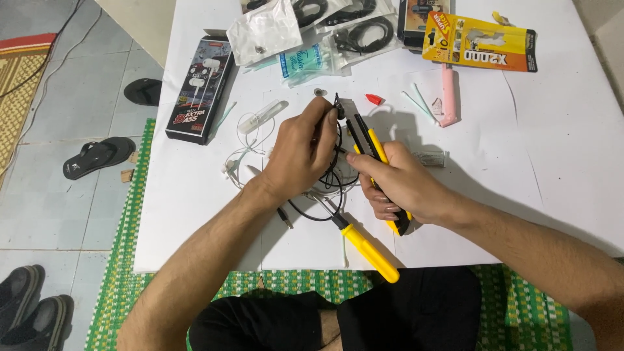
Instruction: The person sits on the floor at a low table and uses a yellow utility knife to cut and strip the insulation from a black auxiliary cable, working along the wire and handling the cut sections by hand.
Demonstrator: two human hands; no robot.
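Observation:
My left hand (300,155) pinches a small black earphone part at its fingertips, and a thin black cable (323,209) loops down from it over the white sheet (195,195). My right hand (401,184) grips a yellow and black utility knife (366,138), its blade tip right beside the pinched part. A yellow-handled screwdriver (369,251) lies on the sheet below both hands. White earphones (250,144) lie just left of my left hand.
A black earphone box (199,88) lies at the left. Clear bags of black cables (354,29), a yellow glue card (481,42), a pink tool (448,94), cotton swabs (419,104) and a red cap (374,99) lie at the far side. Sandals (97,156) lie on the floor tiles.

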